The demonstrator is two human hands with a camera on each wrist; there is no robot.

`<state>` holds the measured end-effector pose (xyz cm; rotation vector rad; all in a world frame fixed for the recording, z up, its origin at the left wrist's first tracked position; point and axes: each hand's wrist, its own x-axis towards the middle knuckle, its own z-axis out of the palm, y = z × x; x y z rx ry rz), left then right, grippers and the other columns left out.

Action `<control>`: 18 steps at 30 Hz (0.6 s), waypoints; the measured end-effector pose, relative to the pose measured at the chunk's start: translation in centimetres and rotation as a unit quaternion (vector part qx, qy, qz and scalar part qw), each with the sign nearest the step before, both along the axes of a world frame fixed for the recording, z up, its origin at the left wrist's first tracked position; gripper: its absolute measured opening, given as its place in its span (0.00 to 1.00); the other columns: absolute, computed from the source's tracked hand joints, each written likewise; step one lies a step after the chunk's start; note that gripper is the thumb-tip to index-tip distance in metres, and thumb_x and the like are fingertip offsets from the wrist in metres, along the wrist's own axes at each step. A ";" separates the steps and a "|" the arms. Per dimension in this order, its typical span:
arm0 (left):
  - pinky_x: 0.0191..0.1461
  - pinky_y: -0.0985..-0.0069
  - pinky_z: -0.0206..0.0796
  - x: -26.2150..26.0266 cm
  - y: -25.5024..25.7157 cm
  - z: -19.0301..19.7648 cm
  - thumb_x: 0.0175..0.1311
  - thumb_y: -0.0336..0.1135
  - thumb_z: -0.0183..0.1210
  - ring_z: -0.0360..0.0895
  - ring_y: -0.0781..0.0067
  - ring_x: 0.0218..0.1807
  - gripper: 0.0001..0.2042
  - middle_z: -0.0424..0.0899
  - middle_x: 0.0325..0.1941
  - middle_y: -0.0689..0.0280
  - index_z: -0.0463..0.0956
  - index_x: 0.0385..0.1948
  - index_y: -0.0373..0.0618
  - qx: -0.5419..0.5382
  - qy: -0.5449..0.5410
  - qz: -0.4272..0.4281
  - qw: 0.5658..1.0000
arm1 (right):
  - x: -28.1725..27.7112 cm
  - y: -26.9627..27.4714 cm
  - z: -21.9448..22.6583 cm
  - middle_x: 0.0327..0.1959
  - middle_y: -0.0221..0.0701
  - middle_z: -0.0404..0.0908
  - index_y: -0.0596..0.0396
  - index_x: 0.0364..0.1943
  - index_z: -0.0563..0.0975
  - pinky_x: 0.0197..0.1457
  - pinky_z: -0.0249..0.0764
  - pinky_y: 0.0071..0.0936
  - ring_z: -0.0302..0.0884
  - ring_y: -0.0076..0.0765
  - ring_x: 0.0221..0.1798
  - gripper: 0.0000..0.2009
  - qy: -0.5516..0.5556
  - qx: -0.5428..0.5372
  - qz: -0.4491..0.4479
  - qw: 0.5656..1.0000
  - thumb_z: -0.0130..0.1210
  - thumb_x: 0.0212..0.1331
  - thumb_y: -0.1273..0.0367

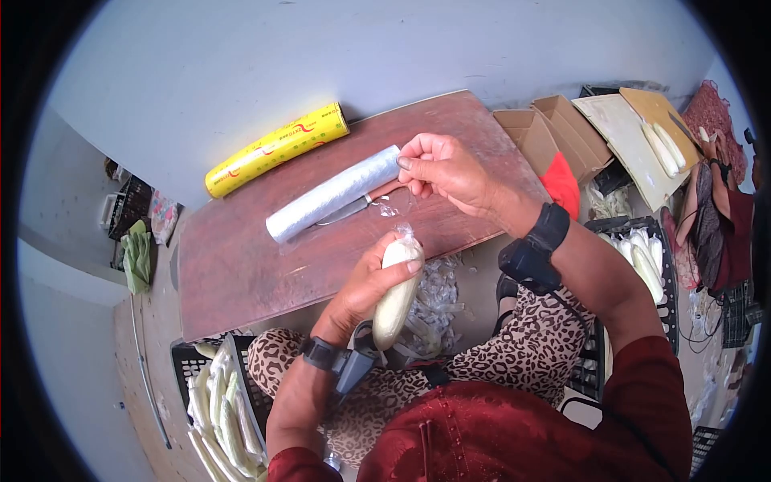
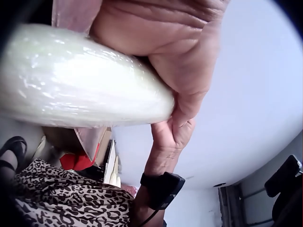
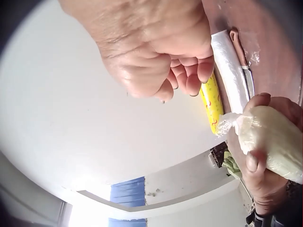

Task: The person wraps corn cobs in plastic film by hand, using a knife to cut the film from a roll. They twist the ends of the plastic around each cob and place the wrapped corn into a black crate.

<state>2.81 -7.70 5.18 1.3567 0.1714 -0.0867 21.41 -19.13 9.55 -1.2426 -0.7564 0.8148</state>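
Note:
My left hand (image 1: 365, 291) grips a pale, elongated vegetable (image 1: 395, 299) wrapped in clear film, its thumb across the upper part. Bunched film (image 3: 228, 124) sticks out from the vegetable's end in the right wrist view. In the left wrist view the smooth wrapped side of the vegetable (image 2: 85, 80) lies against the palm. My right hand (image 1: 454, 175) is raised above the board, by the near end of a clear film roll (image 1: 333, 193). Its fingers (image 3: 191, 85) are loosely bent, and nothing shows between them. A knife (image 1: 361, 202) with a brown handle lies beside the roll.
A yellow printed roll (image 1: 277, 150) lies at the back of the reddish board (image 1: 241, 265). Crates of pale vegetables stand lower left (image 1: 221, 410) and right (image 1: 642, 257). Crumpled film (image 1: 434, 309) is below the board. Another person works at a cutting board (image 1: 654, 108) far right.

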 end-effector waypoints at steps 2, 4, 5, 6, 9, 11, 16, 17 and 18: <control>0.39 0.76 0.71 -0.2 0.2 0.3 0.58 0.44 0.62 0.76 0.73 0.35 0.22 0.78 0.35 0.64 0.69 0.50 0.44 -0.055 -0.005 0.010 0.998 | 0.5 -0.7 -0.1 0.49 0.36 0.75 0.60 0.56 0.69 0.43 0.72 0.19 0.74 0.22 0.43 0.22 0.071 -0.014 0.062 0.995 0.59 0.64 0.62; 0.38 0.75 0.71 -0.3 0.5 0.7 0.57 0.47 0.62 0.76 0.71 0.35 0.24 0.78 0.34 0.61 0.69 0.50 0.43 -0.095 -0.016 0.005 0.995 | 0.0 -0.9 -0.1 0.57 0.40 0.71 0.61 0.63 0.64 0.48 0.71 0.22 0.72 0.24 0.51 0.29 0.122 -0.034 0.113 0.986 0.60 0.63 0.60; 0.38 0.75 0.71 -0.3 0.6 0.9 0.56 0.49 0.62 0.77 0.70 0.35 0.25 0.78 0.34 0.60 0.69 0.50 0.42 -0.116 -0.022 0.002 0.993 | -0.2 -1.0 -0.3 0.60 0.40 0.69 0.61 0.65 0.62 0.52 0.70 0.24 0.70 0.26 0.55 0.31 0.117 -0.052 0.139 0.982 0.60 0.63 0.59; 0.38 0.75 0.71 -0.3 0.6 1.0 0.56 0.50 0.62 0.77 0.69 0.35 0.26 0.78 0.34 0.60 0.69 0.50 0.42 -0.111 -0.027 -0.001 0.993 | -0.4 -0.9 -0.7 0.62 0.41 0.67 0.61 0.67 0.60 0.56 0.69 0.26 0.68 0.28 0.58 0.34 0.111 -0.069 0.165 0.977 0.60 0.63 0.58; 0.38 0.73 0.71 -0.3 0.7 0.9 0.54 0.53 0.62 0.77 0.68 0.35 0.28 0.78 0.34 0.59 0.70 0.48 0.41 -0.100 -0.036 -0.018 0.994 | -1.6 -0.9 -1.3 0.64 0.40 0.67 0.62 0.67 0.60 0.62 0.68 0.29 0.65 0.31 0.64 0.34 0.075 -0.073 0.238 0.966 0.60 0.63 0.60; 0.38 0.72 0.72 -0.2 1.0 0.1 0.53 0.55 0.62 0.77 0.67 0.36 0.28 0.79 0.34 0.59 0.71 0.47 0.40 -0.093 -0.035 -0.042 0.994 | -2.5 -0.6 -1.4 0.64 0.38 0.68 0.63 0.67 0.62 0.65 0.67 0.31 0.65 0.33 0.66 0.31 0.045 -0.057 0.281 0.957 0.59 0.64 0.62; 0.40 0.71 0.72 -0.3 0.6 0.6 0.52 0.56 0.62 0.77 0.66 0.36 0.28 0.79 0.36 0.58 0.72 0.45 0.39 -0.139 -0.030 -0.018 0.990 | -2.9 0.1 -1.5 0.51 0.41 0.77 0.68 0.59 0.69 0.59 0.71 0.28 0.75 0.30 0.53 0.24 0.046 -0.017 0.273 0.961 0.57 0.65 0.65; 0.40 0.71 0.72 -0.4 0.7 0.6 0.52 0.56 0.62 0.77 0.66 0.37 0.29 0.79 0.36 0.58 0.72 0.45 0.39 -0.146 -0.031 -0.017 0.989 | -2.9 0.1 -1.6 0.48 0.41 0.80 0.69 0.57 0.71 0.56 0.73 0.27 0.77 0.29 0.49 0.23 0.040 -0.005 0.261 0.965 0.57 0.64 0.65; 0.41 0.72 0.72 -0.4 0.8 0.5 0.53 0.53 0.62 0.78 0.67 0.37 0.27 0.79 0.37 0.58 0.72 0.46 0.39 -0.165 -0.036 -0.027 0.985 | -2.9 0.1 -1.3 0.47 0.40 0.80 0.69 0.56 0.71 0.53 0.74 0.27 0.78 0.29 0.46 0.21 0.060 -0.010 0.271 0.961 0.56 0.64 0.67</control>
